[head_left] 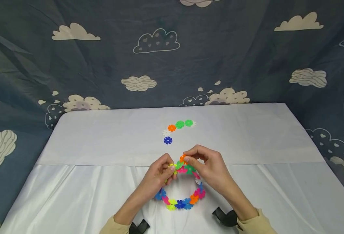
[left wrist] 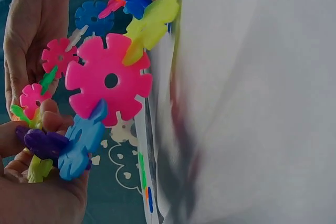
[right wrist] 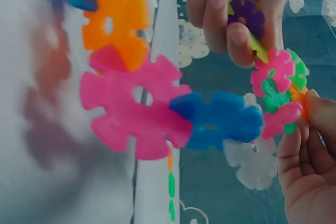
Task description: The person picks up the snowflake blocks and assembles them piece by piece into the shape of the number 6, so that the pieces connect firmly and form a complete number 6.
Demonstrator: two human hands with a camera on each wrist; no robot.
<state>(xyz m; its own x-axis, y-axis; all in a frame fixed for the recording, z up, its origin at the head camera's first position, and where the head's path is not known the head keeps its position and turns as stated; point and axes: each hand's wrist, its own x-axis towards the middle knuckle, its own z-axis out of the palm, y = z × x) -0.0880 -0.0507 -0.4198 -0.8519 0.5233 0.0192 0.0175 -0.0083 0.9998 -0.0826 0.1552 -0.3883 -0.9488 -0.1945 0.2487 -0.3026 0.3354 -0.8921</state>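
Head view: at far edge of ring [head_left: 187,203], left hand [head_left: 159,170] pinches yellow disc [head_left: 175,172], right hand [head_left: 211,165] clamps orange disc [head_left: 183,159]. 6 loose discs [head_left: 180,124] lie beyond ring. Step looks like slotting orange disc on; next move likely calls for aligning, then pressing home.

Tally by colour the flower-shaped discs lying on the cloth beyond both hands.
Green discs: 2
White discs: 2, one partly hidden
Orange disc: 1
Blue disc: 1
Total: 6

Left hand [head_left: 159,171] near right hand [head_left: 212,166], fingers [head_left: 201,149] pinching; forearms [head_left: 133,201] angled inward.
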